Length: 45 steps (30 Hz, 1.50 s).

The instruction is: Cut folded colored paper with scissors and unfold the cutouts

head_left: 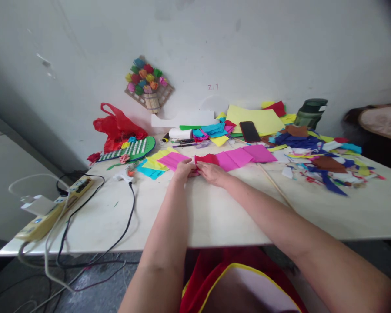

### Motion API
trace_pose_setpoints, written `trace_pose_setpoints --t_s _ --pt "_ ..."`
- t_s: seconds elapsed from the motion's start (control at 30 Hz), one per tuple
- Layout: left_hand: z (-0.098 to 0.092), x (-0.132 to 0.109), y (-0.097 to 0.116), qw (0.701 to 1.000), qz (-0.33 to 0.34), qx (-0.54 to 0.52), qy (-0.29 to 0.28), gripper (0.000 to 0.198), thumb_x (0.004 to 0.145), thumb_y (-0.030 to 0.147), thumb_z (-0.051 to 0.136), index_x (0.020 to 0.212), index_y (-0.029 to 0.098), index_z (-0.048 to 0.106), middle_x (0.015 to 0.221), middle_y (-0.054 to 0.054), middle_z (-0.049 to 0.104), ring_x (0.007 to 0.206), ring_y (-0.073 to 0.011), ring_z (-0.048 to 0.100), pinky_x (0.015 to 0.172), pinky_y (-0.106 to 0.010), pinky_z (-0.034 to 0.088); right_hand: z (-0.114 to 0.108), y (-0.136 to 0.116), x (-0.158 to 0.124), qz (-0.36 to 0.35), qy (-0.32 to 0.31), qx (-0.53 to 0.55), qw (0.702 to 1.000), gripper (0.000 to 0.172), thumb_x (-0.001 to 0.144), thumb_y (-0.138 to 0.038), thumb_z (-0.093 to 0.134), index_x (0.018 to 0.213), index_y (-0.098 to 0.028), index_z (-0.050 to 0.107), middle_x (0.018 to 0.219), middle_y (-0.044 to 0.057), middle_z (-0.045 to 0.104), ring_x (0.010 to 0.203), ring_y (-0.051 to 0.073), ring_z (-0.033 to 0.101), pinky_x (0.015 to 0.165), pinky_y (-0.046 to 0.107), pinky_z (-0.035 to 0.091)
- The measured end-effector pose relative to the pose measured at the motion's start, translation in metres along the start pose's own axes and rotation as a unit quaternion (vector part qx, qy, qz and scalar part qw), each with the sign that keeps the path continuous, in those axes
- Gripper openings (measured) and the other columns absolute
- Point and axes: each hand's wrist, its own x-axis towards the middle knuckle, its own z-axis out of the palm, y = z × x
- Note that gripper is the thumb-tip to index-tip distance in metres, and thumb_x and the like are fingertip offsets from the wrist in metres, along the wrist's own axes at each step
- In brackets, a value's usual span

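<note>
A piece of red crepe paper (208, 158) lies on the table in front of me, overlapping a strip of pink crepe paper (236, 159). My right hand (211, 173) presses its closed fingers on the red paper's near left edge. My left hand (184, 171) meets it at that edge, fingers bent and drawn together; the exact grip is partly hidden. A small white patch shows between the hands. Left of them lie another pink sheet (173, 160), yellow sheets (159, 159) and a blue sheet (151, 172).
A glue gun (126, 176) with a cord and a power strip (55, 213) occupy the left. Behind are a red plastic bag (117, 128), a phone (249, 131) and a green bottle (310, 114). Paper scraps (329, 164) cover the right, near a thin wooden stick (275, 186).
</note>
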Motion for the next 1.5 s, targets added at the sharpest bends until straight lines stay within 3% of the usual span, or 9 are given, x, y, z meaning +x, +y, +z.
trace_pose_setpoints --t_s 0.37,0.63,1.0,1.13,1.3,1.5 --pt "0.002 -0.009 0.004 1.0 0.001 0.005 -0.001 0.07 0.069 0.001 0.055 0.136 0.009 0.035 0.067 -0.004 0.061 0.049 -0.0111 0.06 0.056 -0.024 0.053 -0.002 -0.002 -0.001 -0.01 0.007 0.015 1.0 0.041 0.091 -0.027 0.039 0.127 -0.012 0.049 0.135 0.015 0.047 0.125 0.023 0.043 0.104 0.039 0.036" --pt "0.0 -0.006 0.003 1.0 0.021 0.0 0.001 0.064 0.069 0.006 0.054 0.131 0.007 0.04 0.056 0.0 0.055 0.046 -0.0128 0.057 0.051 -0.025 0.05 -0.011 -0.008 -0.003 -0.005 -0.033 0.042 0.999 0.05 0.09 -0.038 0.044 0.133 -0.012 0.043 0.137 0.016 0.044 0.126 0.026 0.042 0.103 0.041 0.035" --pt "-0.005 -0.005 0.001 0.998 0.023 -0.042 -0.049 0.08 0.063 0.006 0.065 0.136 0.012 0.033 0.071 -0.005 0.065 0.061 -0.0149 0.065 0.065 -0.027 0.054 -0.014 -0.011 -0.006 -0.024 -0.037 0.05 0.998 0.06 0.082 -0.032 0.056 0.136 -0.012 0.037 0.139 0.016 0.042 0.129 0.025 0.038 0.105 0.04 0.033" --pt "-0.006 -0.006 0.002 0.997 0.017 -0.052 -0.063 0.08 0.064 0.003 0.063 0.137 0.012 0.031 0.071 -0.004 0.065 0.062 -0.0151 0.065 0.067 -0.028 0.054 -0.015 -0.012 -0.007 -0.021 -0.035 0.049 0.998 0.07 0.081 -0.032 0.056 0.141 -0.011 0.027 0.139 0.019 0.04 0.129 0.027 0.038 0.103 0.042 0.035" --pt "-0.004 -0.007 0.002 0.999 0.026 -0.026 -0.035 0.076 0.064 0.001 0.059 0.135 0.012 0.036 0.073 -0.006 0.064 0.063 -0.0158 0.064 0.066 -0.029 0.054 -0.019 -0.014 -0.009 -0.018 -0.05 0.056 0.997 0.083 0.08 -0.031 0.056 0.145 -0.009 0.01 0.132 0.023 0.046 0.121 0.027 0.047 0.096 0.043 0.04" --pt "-0.004 -0.006 0.0 0.999 0.033 -0.018 -0.017 0.073 0.063 0.001 0.059 0.133 0.013 0.041 0.073 -0.006 0.063 0.063 -0.016 0.064 0.065 -0.028 0.054 -0.013 -0.008 -0.008 -0.034 -0.023 0.073 0.996 0.081 0.081 -0.03 0.055 0.145 -0.007 0.011 0.138 0.022 0.04 0.126 0.028 0.041 0.099 0.044 0.038"
